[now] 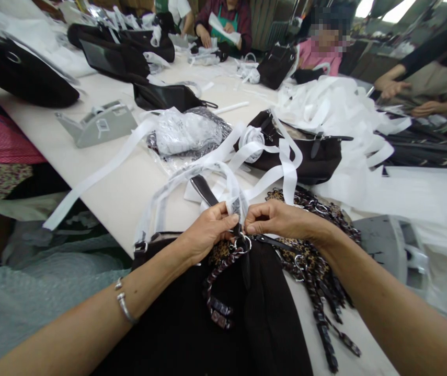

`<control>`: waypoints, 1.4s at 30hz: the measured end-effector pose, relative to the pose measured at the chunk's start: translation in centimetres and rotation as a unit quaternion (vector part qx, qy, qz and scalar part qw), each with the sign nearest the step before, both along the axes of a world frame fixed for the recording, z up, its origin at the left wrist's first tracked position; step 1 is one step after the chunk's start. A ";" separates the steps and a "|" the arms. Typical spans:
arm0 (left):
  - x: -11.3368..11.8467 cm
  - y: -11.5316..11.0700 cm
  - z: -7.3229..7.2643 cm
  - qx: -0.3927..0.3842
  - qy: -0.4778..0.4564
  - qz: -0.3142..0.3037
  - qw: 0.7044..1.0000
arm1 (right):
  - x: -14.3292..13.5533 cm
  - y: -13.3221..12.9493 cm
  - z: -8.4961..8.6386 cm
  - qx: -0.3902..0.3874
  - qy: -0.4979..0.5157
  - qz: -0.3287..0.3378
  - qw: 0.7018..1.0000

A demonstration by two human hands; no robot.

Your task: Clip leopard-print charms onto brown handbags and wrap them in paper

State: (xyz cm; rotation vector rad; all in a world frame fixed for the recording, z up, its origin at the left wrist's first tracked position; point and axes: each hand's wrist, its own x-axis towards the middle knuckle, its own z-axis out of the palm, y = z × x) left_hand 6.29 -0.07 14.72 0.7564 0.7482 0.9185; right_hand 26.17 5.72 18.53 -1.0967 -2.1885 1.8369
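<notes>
Close in front of me is a black handbag [207,324], its handle [176,177] wrapped in white strip. My left hand [213,227] pinches the wrapped handle near its base, thumb on top. Fingers curled together, my right hand [272,219] meets it from the other side; what its fingertips grip is hidden. Just below both hands, a metal ring [242,243] carries a braided leopard-print charm [218,292] that hangs over the bag's front. More such leopard-print charms [317,261] lie in a pile beside my right forearm.
A grey tape dispenser [100,122] stands at the left, another grey dispenser [388,250] at the right. Beyond my hands lie a plastic-wrapped bundle [190,130], a dark bag [305,156] and a heap of white strips [325,104]. Several people work around the table [109,183].
</notes>
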 end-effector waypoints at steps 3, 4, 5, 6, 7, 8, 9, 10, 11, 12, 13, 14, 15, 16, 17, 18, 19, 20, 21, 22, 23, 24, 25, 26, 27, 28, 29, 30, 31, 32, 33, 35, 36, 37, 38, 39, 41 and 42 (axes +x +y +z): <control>0.2 0.0 0.2 -0.003 0.013 0.007 1.000 | -0.1 -0.3 0.1 0.008 -0.003 -0.002 1.000; 0.2 0.0 0.3 -0.003 0.026 0.012 1.000 | -0.2 -0.5 0.2 0.014 -0.009 -0.004 1.000; 0.1 -0.1 0.4 0.000 0.048 0.016 0.999 | -0.3 -0.6 0.1 0.020 -0.018 -0.008 1.000; -0.1 -0.1 0.5 0.007 0.078 0.017 0.997 | -0.4 -0.7 0.1 0.028 -0.030 -0.012 0.999; -0.4 -0.2 0.7 0.017 0.117 0.011 0.993 | -0.4 -0.8 0.0 0.037 -0.040 -0.017 0.998; -0.9 -0.3 0.8 0.029 0.162 -0.002 0.986 | -0.5 -0.9 -0.2 0.044 -0.049 -0.022 0.998; -1.3 -0.5 1.1 0.040 0.208 -0.021 0.977 | -0.5 -0.9 -0.3 0.049 -0.055 -0.024 0.997; -1.8 -0.6 1.3 0.049 0.252 -0.044 0.966 | -0.6 -1.0 -0.5 0.050 -0.056 -0.023 0.997; -2.3 -0.8 1.5 0.056 0.291 -0.068 0.953 | -0.6 -1.0 -0.6 0.050 -0.055 -0.021 0.997; -2.7 -0.9 1.7 0.065 0.323 -0.092 0.940 | -0.6 -1.0 -0.7 0.048 -0.053 -0.019 0.997; -3.0 -1.1 1.9 0.074 0.348 -0.114 0.928 | -0.6 -1.0 -0.9 0.047 -0.051 -0.016 0.997; -3.2 -1.2 2.0 0.083 0.365 -0.131 0.918 | -0.6 -1.1 -1.0 0.047 -0.050 -0.015 0.998; -3.3 -1.3 2.0 0.094 0.376 -0.144 0.911 | -0.6 -1.1 -1.0 0.047 -0.049 -0.015 0.998; -3.2 -1.4 1.9 0.106 0.382 -0.151 0.905 | -0.7 -1.1 -1.1 0.048 -0.049 -0.016 0.998; -3.1 -1.5 1.7 0.117 0.387 -0.151 0.902 | -0.7 -1.1 -1.2 0.049 -0.050 -0.017 0.997; -2.9 -1.5 1.5 0.127 0.390 -0.145 0.900 | -0.7 -1.1 -1.2 0.050 -0.052 -0.017 0.997; -2.7 -1.5 1.4 0.137 0.395 -0.137 0.898 | -0.7 -1.2 -1.2 0.053 -0.054 -0.018 0.997; -2.5 -1.5 1.3 0.147 0.400 -0.129 0.896 | -0.7 -1.2 -1.2 0.056 -0.057 -0.018 0.997; -2.5 -1.5 1.4 0.154 0.405 -0.122 0.893 | -0.7 -1.3 -1.2 0.060 -0.060 -0.019 0.996; -2.4 -1.5 1.5 0.160 0.410 -0.118 0.890 | -0.6 -1.3 -1.1 0.066 -0.063 -0.022 0.996; -2.5 -1.5 1.8 0.164 0.415 -0.115 0.887 | -0.5 -1.3 -0.9 0.074 -0.066 -0.027 0.995; -2.6 -1.6 2.2 0.169 0.418 -0.111 0.886 | -0.5 -1.4 -0.7 0.085 -0.067 -0.034 0.993; -2.8 -1.8 2.7 0.174 0.418 -0.108 0.885 | -0.4 -1.4 -0.3 0.099 -0.068 -0.043 0.992; -2.9 -1.9 3.2 0.179 0.417 -0.103 0.885 | -0.3 -1.5 0.1 0.115 -0.067 -0.056 0.990; -3.1 -2.0 3.7 0.187 0.414 -0.095 0.886 | -0.2 -1.6 0.6 0.132 -0.064 -0.072 0.987; -3.2 -2.1 4.2 0.196 0.411 -0.084 0.886 | -0.3 -1.8 1.1 0.148 -0.060 -0.089 0.983; -3.2 -2.2 4.6 0.206 0.409 -0.072 0.886 | -0.4 -2.0 1.7 0.160 -0.056 -0.104 0.980; -3.2 -2.3 4.9 0.217 0.407 -0.059 0.886 | -0.6 -2.3 2.3 0.168 -0.054 -0.115 0.978; -3.1 -2.4 5.2 0.227 0.404 -0.045 0.885 | -0.9 -2.6 2.7 0.171 -0.051 -0.119 0.977; -3.0 -2.4 5.5 0.234 0.400 -0.033 0.885 | -1.3 -3.0 3.1 0.171 -0.048 -0.115 0.977; -2.9 -2.5 5.7 0.240 0.394 -0.022 0.887 | -1.6 -3.3 3.3 0.167 -0.040 -0.106 0.979; -2.7 -2.6 5.9 0.244 0.377 -0.007 0.894 | -2.2 -4.0 3.4 0.150 -0.015 -0.091 0.984; -2.7 -2.7 5.9 0.243 0.365 -0.003 0.899 | -2.3 -4.2 3.3 0.135 0.000 -0.091 0.987; -2.8 -2.8 5.8 0.239 0.353 -0.004 0.905 | -2.4 -4.4 3.1 0.117 0.011 -0.096 0.988; -2.9 -2.9 5.7 0.234 0.340 -0.005 0.911 | -2.3 -4.5 2.8 0.098 0.018 -0.103 0.990; -3.1 -3.0 5.4 0.229 0.331 -0.010 0.915 | -2.1 -4.6 2.6 0.080 0.021 -0.110 0.991; -3.5 -3.1 4.6 0.221 0.334 -0.034 0.916 | -1.7 -4.6 2.1 0.051 0.025 -0.115 0.992; -3.6 -3.2 4.1 0.222 0.348 -0.053 0.909 | -1.4 -4.5 1.9 0.045 0.027 -0.116 0.992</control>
